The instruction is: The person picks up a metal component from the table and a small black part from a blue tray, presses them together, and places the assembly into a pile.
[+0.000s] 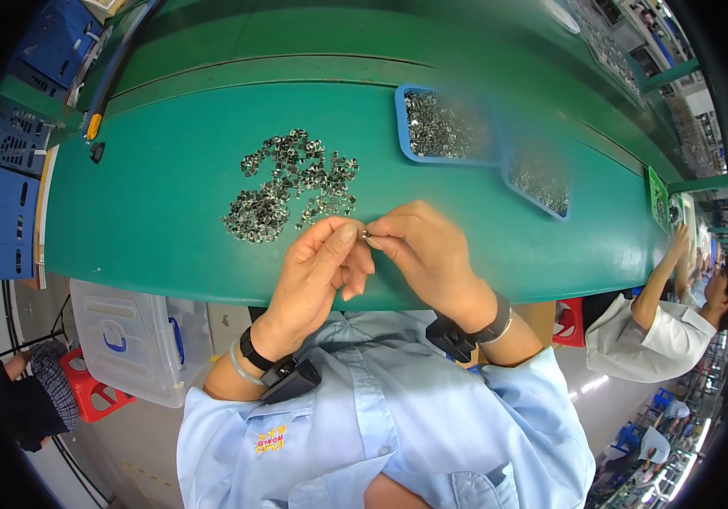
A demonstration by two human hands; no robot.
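My left hand (327, 254) and my right hand (421, 252) meet over the near part of the green table. Their thumbs and index fingertips pinch one small shiny metal part (365, 235) between them. Most of that part is covered by the fingers, so its exact shape cannot be made out. Just beyond my left hand lies a loose pile of small silvery metal pieces (292, 176), spread flat on the green surface. The other fingers of my left hand curl loosely below the pinch.
Two blue trays, one upright-edged tray (401, 127) and a second tray (536, 209), hold many small metal pieces at the back right. A yellow-handled tool (93, 127) lies at the far left. Clear plastic bins (122, 339) stand below left. A co-worker (648, 339) sits at right.
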